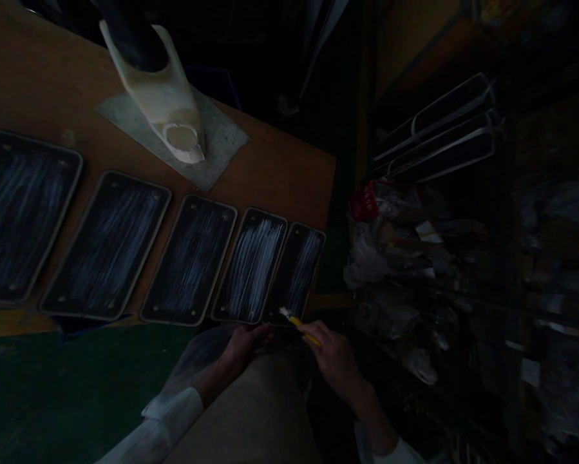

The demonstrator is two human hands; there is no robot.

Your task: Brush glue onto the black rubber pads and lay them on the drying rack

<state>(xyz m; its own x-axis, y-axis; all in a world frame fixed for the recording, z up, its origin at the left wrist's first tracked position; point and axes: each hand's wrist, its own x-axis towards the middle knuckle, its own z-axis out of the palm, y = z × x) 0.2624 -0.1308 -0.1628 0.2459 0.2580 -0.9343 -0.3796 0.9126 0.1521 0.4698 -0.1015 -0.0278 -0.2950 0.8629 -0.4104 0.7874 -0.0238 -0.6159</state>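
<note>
Several dark rectangular panels with pale rims lie in a row along the wooden table (279,167), each streaked with white strokes. My right hand (335,357) is closed around a yellow-handled brush (296,322), whose white bristles touch the near end of the rightmost panel (299,270). My left hand (243,345) is curled at the near edge of that panel and the one beside it (250,264); whether it grips them I cannot make out.
A white shoe-shaped form (161,96) stands on a grey mat (216,145) at the back of the table. Right of the table, crumpled plastic and clutter (390,258) pile up, with more dark panels stacked on a rack (438,135). The scene is very dim.
</note>
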